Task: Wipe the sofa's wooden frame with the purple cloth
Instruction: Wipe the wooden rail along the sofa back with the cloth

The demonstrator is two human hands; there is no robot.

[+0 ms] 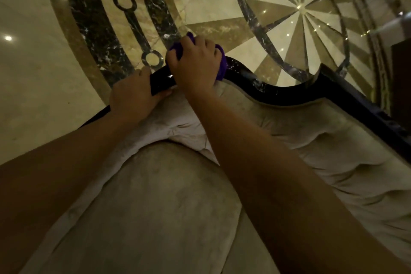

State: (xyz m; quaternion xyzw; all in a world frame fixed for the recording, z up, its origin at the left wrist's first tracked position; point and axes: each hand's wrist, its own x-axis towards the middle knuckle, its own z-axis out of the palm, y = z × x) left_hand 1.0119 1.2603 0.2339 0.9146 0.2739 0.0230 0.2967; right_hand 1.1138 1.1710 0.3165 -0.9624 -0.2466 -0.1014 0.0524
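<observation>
The sofa's glossy black wooden frame curves along the top of the beige tufted backrest. My right hand is closed on a bunched purple cloth and presses it onto the crest of the frame. Most of the cloth is hidden under the fingers. My left hand grips the frame just to the left of the cloth, thumb on the cushion side. Both forearms reach over the seat cushion.
Beyond the frame lies a polished marble floor with a dark ring inlay and a star pattern. A dark piece of furniture stands at the right edge. The frame runs on to the lower right.
</observation>
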